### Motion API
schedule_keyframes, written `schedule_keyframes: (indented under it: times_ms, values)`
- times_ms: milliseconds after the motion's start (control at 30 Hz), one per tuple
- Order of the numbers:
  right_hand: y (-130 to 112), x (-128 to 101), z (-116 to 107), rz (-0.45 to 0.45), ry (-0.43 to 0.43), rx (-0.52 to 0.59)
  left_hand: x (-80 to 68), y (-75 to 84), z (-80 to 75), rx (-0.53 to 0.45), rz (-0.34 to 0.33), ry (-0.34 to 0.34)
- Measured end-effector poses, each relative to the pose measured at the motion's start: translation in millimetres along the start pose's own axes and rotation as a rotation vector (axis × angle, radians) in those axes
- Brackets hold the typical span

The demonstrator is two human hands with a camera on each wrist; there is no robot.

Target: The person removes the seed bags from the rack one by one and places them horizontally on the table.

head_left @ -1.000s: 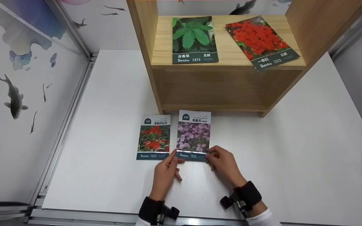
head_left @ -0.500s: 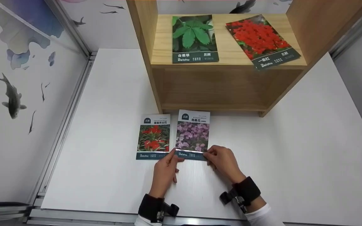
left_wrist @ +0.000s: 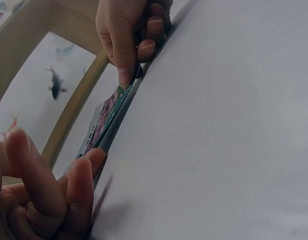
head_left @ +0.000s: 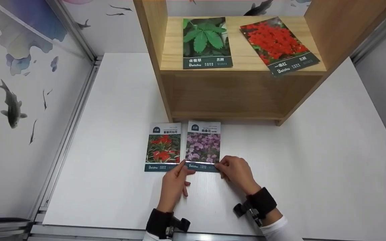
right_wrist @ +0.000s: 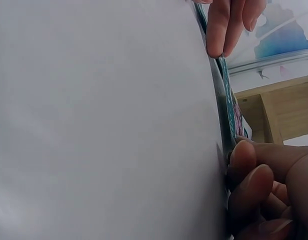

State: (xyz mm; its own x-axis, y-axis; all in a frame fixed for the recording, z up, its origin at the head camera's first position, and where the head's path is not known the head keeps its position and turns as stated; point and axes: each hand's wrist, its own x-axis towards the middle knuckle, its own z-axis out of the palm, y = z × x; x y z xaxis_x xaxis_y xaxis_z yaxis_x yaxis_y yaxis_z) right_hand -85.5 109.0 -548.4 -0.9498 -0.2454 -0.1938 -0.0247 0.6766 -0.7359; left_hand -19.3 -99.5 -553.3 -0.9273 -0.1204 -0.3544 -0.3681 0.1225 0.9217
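In the head view, a purple-flower seed packet [head_left: 202,146] lies flat on the white counter [head_left: 313,160] just below the middle of the frame. The left hand [head_left: 174,182] pinches its lower left corner, and the right hand [head_left: 236,172] pinches its lower right corner, both with fingers curled onto the dark bottom strip. Just left of it, edge to edge, lies a red-flower seed packet [head_left: 163,147]. Above them, in the upper middle of the frame, stands a wooden shelf [head_left: 233,97]; on its top board lie a green-leaf packet [head_left: 206,42] and, to the right and tilted, a red-blossom packet [head_left: 278,43]. A wall with painted fish [head_left: 12,103] fills the left side.

In the left wrist view, the left hand's fingers [left_wrist: 81,192] at the lower left touch the packet's near edge [left_wrist: 111,122], while the right hand [left_wrist: 131,35] grips the far end at the top.

In the right wrist view, the right hand's fingers [right_wrist: 254,175] at the lower right clasp the packet's thin edge [right_wrist: 225,107]; the left hand's fingertips [right_wrist: 221,30] hold it at the top.
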Motion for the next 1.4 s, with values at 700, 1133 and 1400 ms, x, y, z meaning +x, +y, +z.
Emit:
schedule_keyframes:
  times_ms: [700, 1133, 1400]
  values:
    - [-3, 5, -1, 0.012, -0.066, -0.013, 0.1, 1.8, -3.4, 0.015, -0.013, -0.016]
    - [-2, 5, -4, 0.073, -0.101, 0.102, 0.9, 1.1, -2.4, 0.001, -0.031, -0.015]
    - [9, 5, -8, 0.109, -0.130, 0.324, 3.5, -3.7, -4.7, -0.013, -0.005, -0.072]
